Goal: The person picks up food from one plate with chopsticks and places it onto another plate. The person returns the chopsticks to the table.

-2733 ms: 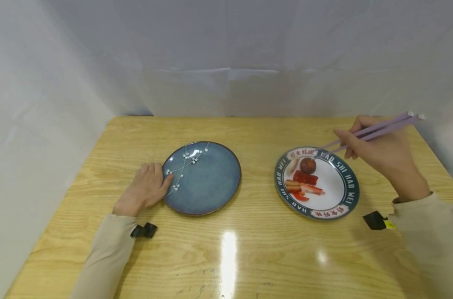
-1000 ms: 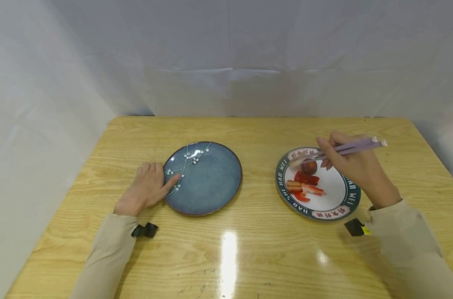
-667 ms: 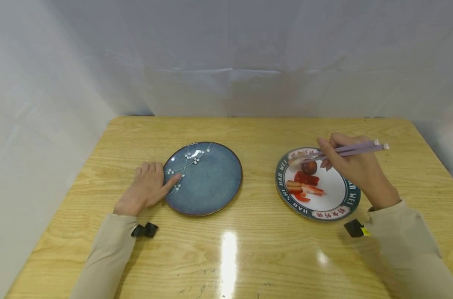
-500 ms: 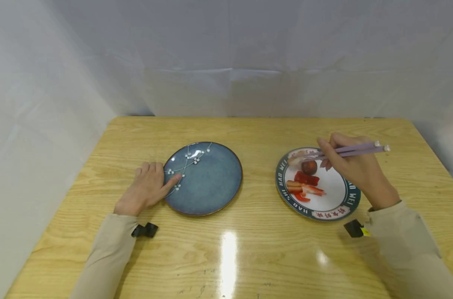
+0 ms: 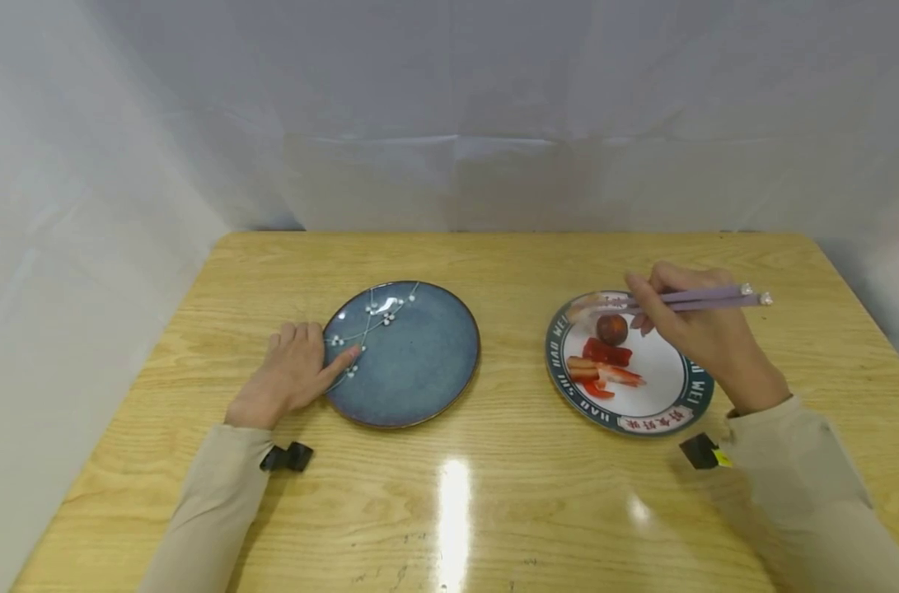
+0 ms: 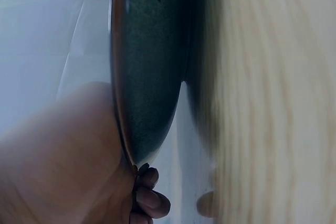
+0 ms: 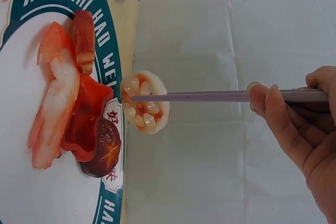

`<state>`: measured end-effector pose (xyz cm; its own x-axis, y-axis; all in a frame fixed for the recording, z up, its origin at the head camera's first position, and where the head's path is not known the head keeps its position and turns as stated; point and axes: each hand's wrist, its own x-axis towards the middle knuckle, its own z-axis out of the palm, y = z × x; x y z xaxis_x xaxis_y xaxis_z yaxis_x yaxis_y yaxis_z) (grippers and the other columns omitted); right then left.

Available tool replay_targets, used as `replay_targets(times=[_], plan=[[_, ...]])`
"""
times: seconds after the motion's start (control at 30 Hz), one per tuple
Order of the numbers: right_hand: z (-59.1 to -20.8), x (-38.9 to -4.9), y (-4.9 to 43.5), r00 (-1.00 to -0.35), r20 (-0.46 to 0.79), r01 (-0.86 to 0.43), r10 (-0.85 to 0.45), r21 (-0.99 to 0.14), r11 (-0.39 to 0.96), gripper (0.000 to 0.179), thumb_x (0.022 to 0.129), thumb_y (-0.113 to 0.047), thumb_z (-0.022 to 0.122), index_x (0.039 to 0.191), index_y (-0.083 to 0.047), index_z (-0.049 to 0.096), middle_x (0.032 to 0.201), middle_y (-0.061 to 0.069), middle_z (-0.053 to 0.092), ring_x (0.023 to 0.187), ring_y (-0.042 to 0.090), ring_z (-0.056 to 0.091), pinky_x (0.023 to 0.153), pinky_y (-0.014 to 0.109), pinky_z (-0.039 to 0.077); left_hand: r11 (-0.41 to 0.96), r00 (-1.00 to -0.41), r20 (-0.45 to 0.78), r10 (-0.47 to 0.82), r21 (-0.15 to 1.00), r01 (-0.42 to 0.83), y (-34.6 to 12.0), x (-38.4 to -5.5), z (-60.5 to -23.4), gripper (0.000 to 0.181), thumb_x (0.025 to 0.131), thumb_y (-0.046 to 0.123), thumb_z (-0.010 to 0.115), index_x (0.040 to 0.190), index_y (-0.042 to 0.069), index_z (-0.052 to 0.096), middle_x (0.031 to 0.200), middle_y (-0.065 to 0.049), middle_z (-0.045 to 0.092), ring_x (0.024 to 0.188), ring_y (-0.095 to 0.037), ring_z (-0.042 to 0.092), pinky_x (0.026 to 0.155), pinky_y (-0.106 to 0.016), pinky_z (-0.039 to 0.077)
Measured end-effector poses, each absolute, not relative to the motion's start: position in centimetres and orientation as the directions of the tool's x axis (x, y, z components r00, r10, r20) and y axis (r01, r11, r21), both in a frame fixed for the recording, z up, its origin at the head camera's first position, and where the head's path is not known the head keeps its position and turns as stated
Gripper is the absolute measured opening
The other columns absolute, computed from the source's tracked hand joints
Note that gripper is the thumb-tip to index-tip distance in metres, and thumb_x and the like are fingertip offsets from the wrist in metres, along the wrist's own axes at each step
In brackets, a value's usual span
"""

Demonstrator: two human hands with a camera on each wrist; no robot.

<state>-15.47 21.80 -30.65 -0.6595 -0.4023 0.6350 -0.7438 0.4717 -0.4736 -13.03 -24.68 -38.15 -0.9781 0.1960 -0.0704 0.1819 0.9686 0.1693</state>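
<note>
At the left my left hand (image 5: 292, 375) grips the near-left rim of a blue plate (image 5: 419, 362) with white blossoms. Its thumb lies over the rim, and fingertips (image 6: 148, 199) show beyond the plate's edge. My right hand (image 5: 704, 333) holds purple chopsticks (image 5: 716, 294) over the green-rimmed white plate (image 5: 660, 383). Their tips carry a lotus root slice (image 7: 149, 121), seen tilted at that plate's far-left rim. Whether it touches the rim I cannot tell. Beside it lie a shiitake mushroom cap (image 7: 106, 148), a glossy red piece (image 7: 83, 124), a shrimp (image 7: 55, 103) and a reddish layered strip (image 7: 84, 40).
Both plates stand on a light wooden table (image 5: 531, 494), with bare wood between them. A pale sheet (image 5: 449, 115) hangs behind the table. Black wrist-mounted devices sit at both sleeves, the right one (image 5: 699, 450) just off the white plate's near-right edge.
My right hand has come left and lower over the white plate, and the chopsticks have taken hold of the lotus root slice, lifting it slightly. My left thumb has slid a little further over the blue plate.
</note>
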Motion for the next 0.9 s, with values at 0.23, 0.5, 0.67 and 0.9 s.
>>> replay_targets(times=[0.23, 0.5, 0.67, 0.9], plan=[[-30.64, -15.68, 21.6, -0.637, 0.658, -0.762, -0.402, -0.458, 0.457, 0.027, 0.085, 0.011, 0.059, 0.064, -0.004, 0.053, 0.057, 0.003, 0.063, 0.048, 0.003, 0.057, 0.042, 0.013, 0.04, 0.968, -0.978, -0.078, 0.194, 0.179, 0.178, -24.69, -13.05, -38.12, 0.066, 0.097, 0.057, 0.039, 0.098, -0.008, 0.045, 0.089, -0.02, 0.046, 0.09, -0.038, 0.042, 0.08, -0.049, 0.032], [-30.75, -15.42, 21.52, -0.638, 0.656, -0.763, -0.402, -0.469, 0.445, 0.027, 0.087, 0.009, 0.059, 0.064, -0.004, 0.052, 0.058, 0.003, 0.063, 0.049, 0.005, 0.058, 0.043, 0.014, 0.04, 0.967, -0.977, -0.085, 0.197, 0.183, 0.179, -24.72, -12.97, -38.27, 0.067, 0.097, 0.058, 0.038, 0.097, -0.008, 0.046, 0.087, -0.017, 0.046, 0.088, -0.036, 0.042, 0.079, -0.048, 0.033], [-30.79, -15.26, 21.35, -0.638, 0.663, -0.762, -0.392, -0.468, 0.449, 0.027, 0.09, 0.004, 0.06, 0.065, -0.005, 0.053, 0.058, 0.002, 0.063, 0.048, 0.004, 0.057, 0.042, 0.014, 0.039, 0.965, -0.977, -0.086, 0.196, 0.194, 0.176, -24.7, -12.96, -38.21, 0.067, 0.097, 0.059, 0.038, 0.097, -0.008, 0.046, 0.087, -0.017, 0.046, 0.089, -0.036, 0.042, 0.08, -0.049, 0.034], [-30.52, -15.29, 21.06, -0.618, 0.676, -0.778, -0.4, -0.453, 0.436, 0.026, 0.083, 0.013, 0.06, 0.064, -0.004, 0.052, 0.057, 0.005, 0.063, 0.05, -0.002, 0.054, 0.042, 0.013, 0.037, 0.963, -0.978, -0.087, 0.191, 0.207, 0.17, -24.69, -13.02, -38.17, 0.067, 0.097, 0.059, 0.038, 0.098, -0.008, 0.046, 0.088, -0.017, 0.046, 0.09, -0.037, 0.041, 0.082, -0.05, 0.033]])
